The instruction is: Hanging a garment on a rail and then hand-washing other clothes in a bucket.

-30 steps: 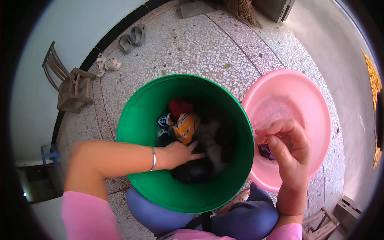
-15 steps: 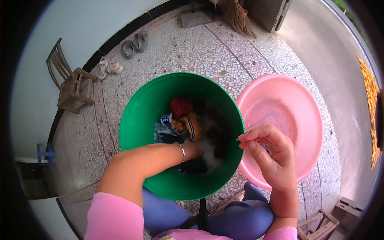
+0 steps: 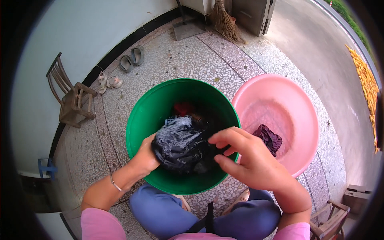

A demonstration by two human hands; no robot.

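Note:
A wet dark grey garment point(image 3: 179, 143) is lifted out of the green tub point(image 3: 144, 116), which still holds other clothes, one of them red point(image 3: 184, 108). My left hand point(image 3: 146, 154) grips the garment's left side from below. My right hand point(image 3: 244, 158) pinches its right side, fingers curled over the tub's rim. A small dark purple cloth point(image 3: 269, 139) lies inside the pink basin point(image 3: 292, 100) to the right.
A wooden chair point(image 3: 70, 96) stands by the wall at left, with two pairs of sandals point(image 3: 120, 70) beyond it. A broom point(image 3: 224, 20) and dustpan lean at the back. Another wooden chair point(image 3: 332, 218) sits at lower right. Yellow corn point(image 3: 366, 76) is spread at far right.
My left hand has pulled the dark grey garment up out of the green tub. My right hand has left the pink basin, where the purple cloth now lies, and taken the garment.

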